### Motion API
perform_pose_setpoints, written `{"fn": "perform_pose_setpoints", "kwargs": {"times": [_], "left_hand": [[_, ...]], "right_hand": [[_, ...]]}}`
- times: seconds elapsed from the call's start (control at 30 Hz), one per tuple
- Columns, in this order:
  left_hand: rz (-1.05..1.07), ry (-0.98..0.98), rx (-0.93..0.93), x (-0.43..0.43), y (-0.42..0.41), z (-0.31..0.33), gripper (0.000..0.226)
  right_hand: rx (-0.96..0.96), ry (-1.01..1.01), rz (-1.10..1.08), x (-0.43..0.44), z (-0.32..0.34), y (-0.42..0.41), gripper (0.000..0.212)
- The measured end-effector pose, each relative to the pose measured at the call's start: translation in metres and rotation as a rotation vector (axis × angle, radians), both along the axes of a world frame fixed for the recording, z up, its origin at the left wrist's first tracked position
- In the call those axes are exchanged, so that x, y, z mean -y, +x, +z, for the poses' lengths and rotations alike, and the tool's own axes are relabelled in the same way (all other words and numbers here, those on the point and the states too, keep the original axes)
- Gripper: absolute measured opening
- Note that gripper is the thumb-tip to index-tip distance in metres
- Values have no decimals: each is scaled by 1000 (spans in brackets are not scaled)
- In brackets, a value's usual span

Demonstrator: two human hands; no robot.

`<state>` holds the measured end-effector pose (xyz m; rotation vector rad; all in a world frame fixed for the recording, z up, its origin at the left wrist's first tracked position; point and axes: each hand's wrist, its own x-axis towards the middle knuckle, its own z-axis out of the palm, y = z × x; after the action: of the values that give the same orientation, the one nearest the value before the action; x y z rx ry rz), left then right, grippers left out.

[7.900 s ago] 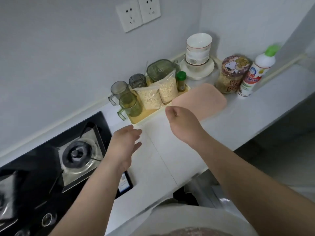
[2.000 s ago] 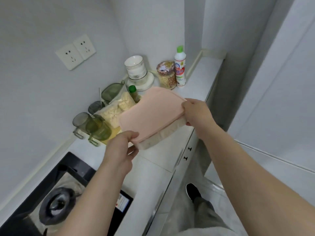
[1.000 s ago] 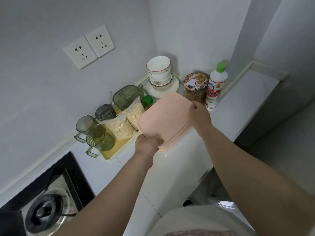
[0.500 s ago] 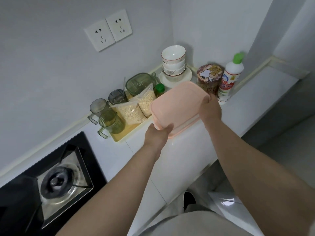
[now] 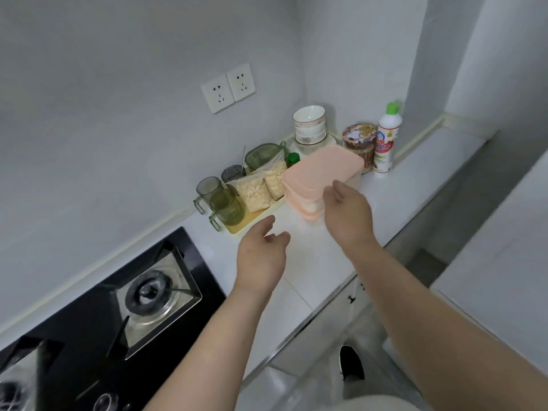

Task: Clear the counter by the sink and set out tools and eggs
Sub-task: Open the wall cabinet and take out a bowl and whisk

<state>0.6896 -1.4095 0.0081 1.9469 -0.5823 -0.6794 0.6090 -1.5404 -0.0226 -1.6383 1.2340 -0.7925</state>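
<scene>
I see the pink box (image 5: 321, 170) resting on the worktop (image 5: 311, 262) near its back edge, just beside the yellow tray (image 5: 252, 225) of cups and bags. My right hand (image 5: 348, 215) hovers in front of the box, fingers loose, holding nothing. My left hand (image 5: 261, 256) hangs open nearer the front edge. 1 bottle (image 5: 385, 143) stands by the back edge.

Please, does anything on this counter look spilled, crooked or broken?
Nothing is spilled or broken. The two oat bags lean loosely on the tray beside the cups, and the pink boxes look stacked slightly unevenly on the counter.
</scene>
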Motion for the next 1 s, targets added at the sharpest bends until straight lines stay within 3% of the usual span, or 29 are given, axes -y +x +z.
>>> {"fn": "perform_pose_setpoints", "kwargs": {"times": [0.33, 0.5, 0.73, 1.0], "left_hand": [[-16, -377, 198, -105, -44, 92, 33], [-43, -471, 296, -137, -59, 136, 32], [-65, -622, 558, -151, -68, 204, 33], [-136, -698, 923, -124, -80, 287, 35]], "right_hand": [[132, -307, 47, -122, 103, -56, 31], [160, -443, 52, -154, 146, -71, 35], [322, -535, 80, -175, 215, -79, 35], [322, -760, 78, -147, 300, -93, 40]]}}
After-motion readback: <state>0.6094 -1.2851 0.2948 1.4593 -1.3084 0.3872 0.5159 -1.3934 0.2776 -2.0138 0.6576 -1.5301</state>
